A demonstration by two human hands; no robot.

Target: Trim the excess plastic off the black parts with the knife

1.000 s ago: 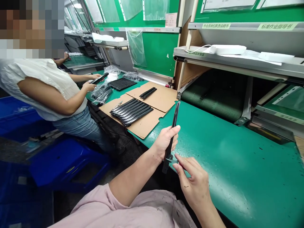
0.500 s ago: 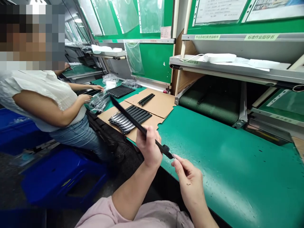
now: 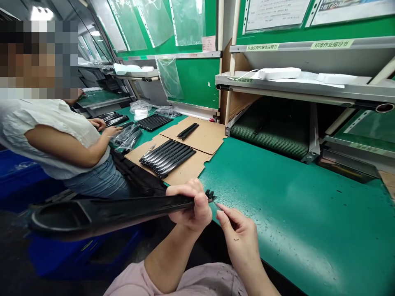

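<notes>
The long black part (image 3: 123,213) is held in the air on the near side of the cardboard (image 3: 210,142). Its long axis runs crosswise, almost level in view: the broad end with the hollow recess points left, the narrow, clipped end right. The left hand (image 3: 189,207) has its grip closed firmly round the part near the narrow end. The right hand (image 3: 239,234) keeps a nearly closed pinch, thumb against forefinger, on a thin tool (image 3: 217,205) whose tip lies at the narrow end; whether it touches, I cannot tell.

The broad end reaches out beyond the near edge of the table (image 3: 293,213). Right of the cardboard the green surface stretches wide, scattered with dark specks, giving the right hand sideways room. A row of black parts (image 3: 168,158) lies on the cardboard's near half, two black pieces (image 3: 188,130) on its far half. Right of the cardboard and higher up, yellow-green labels read 作业员岗位职责说明书 (image 3: 262,47) and 标准作业指导书 (image 3: 331,44); the shelf (image 3: 296,86) below them bears another label, partly legible.
</notes>
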